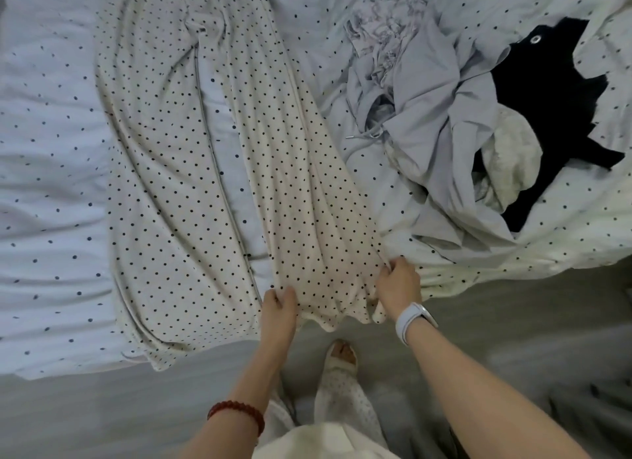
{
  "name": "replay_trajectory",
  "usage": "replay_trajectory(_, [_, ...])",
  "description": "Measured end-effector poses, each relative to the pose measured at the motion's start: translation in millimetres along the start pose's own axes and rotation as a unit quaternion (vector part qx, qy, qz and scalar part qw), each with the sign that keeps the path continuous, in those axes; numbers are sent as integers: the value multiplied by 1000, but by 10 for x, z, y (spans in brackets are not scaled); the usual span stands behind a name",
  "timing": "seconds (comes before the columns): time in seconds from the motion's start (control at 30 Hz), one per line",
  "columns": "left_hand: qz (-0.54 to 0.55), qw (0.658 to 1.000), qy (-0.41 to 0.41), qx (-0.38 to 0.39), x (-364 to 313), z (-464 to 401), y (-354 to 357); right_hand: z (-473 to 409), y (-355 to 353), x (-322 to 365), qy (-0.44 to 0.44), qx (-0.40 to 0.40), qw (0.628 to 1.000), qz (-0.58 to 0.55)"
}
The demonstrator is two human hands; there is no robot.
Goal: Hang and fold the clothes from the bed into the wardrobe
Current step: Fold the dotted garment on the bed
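Head view: polka-dot trousers (pixel 212 171) spread flat on the dotted bed sheet (pixel 44 151), top end cut off by the frame. Left hand (pixel 278 310) and right hand (pixel 398 286) both pinching one leg's hem, fingertips tucked under cloth. Grey hoodie (pixel 431 116) crumpled over a black garment (pixel 547 96), partly hidden.

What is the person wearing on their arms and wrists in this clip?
Both forearms are bare, with no sleeves in view. The left wrist carries a bracelet of dark red round beads. The right wrist carries a watch with a white strap and a white case. No rings or gloves show on either hand.
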State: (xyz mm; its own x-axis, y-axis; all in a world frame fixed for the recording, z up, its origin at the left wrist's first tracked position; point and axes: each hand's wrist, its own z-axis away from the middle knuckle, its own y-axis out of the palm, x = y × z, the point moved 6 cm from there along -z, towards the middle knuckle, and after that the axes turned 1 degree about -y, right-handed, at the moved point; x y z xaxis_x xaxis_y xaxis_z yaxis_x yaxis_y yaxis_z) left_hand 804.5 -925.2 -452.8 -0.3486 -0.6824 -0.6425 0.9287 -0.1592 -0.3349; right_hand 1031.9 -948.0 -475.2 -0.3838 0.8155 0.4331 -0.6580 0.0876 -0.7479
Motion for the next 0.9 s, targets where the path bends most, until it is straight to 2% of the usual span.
replay_trajectory(0.13, [25,996,31,-77,31,106,-194,40,-335,-257,-15,-77,995,-62])
replay_trajectory(0.27, [17,995,46,-92,44,182,-219,132,-508,-227,-52,-134,988,-54])
replay_trajectory(0.3, [16,995,42,-85,58,181,-189,165,-471,-123,-89,-121,988,-44])
replay_trajectory(0.37, [9,997,37,-68,77,149,-119,202,-229,96,-160,-38,986,6])
replay_trajectory(0.43, [20,998,19,-48,129,110,-59,201,61,183,-171,30,982,75])
replay_trajectory(0.5, [89,996,-26,-15,189,78,11,129,228,194,-144,32,981,126])
replay_trajectory(0.6, [202,974,-104,17,198,34,116,49,335,236,-157,19,972,175])
replay_trajectory(0.67, [190,975,-107,43,182,-11,161,42,306,221,-161,30,983,78])
replay_trajectory(0.8, [128,985,-91,72,165,-66,233,98,-21,41,-96,47,983,-149])
replay_trajectory(0.9, [134,989,-69,8,96,-68,218,95,-411,-59,-68,9,974,-214])
